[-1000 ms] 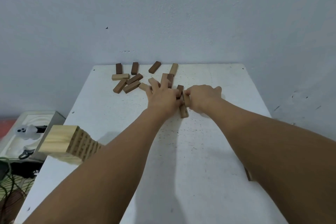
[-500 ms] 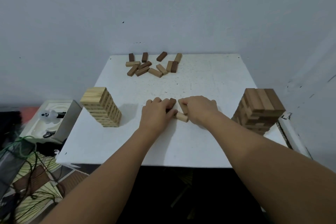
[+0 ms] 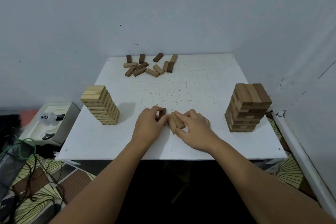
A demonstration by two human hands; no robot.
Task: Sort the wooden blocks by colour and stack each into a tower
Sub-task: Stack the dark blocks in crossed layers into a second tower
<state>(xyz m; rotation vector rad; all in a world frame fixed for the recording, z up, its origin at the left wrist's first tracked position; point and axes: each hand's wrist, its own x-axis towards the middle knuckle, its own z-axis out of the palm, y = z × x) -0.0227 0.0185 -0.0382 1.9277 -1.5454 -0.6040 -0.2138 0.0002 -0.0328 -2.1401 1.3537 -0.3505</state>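
A dark brown block is gripped in the curled left hand; tan blocks are pinched by the right hand, mid-table, between pale tower and brown tower.

White foam tray with small ghost figure, green cable beside.

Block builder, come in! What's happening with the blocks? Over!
Left hand grips dark block. Right hand holds tan blocks. Loose pile unsorted. Nothing blocking.
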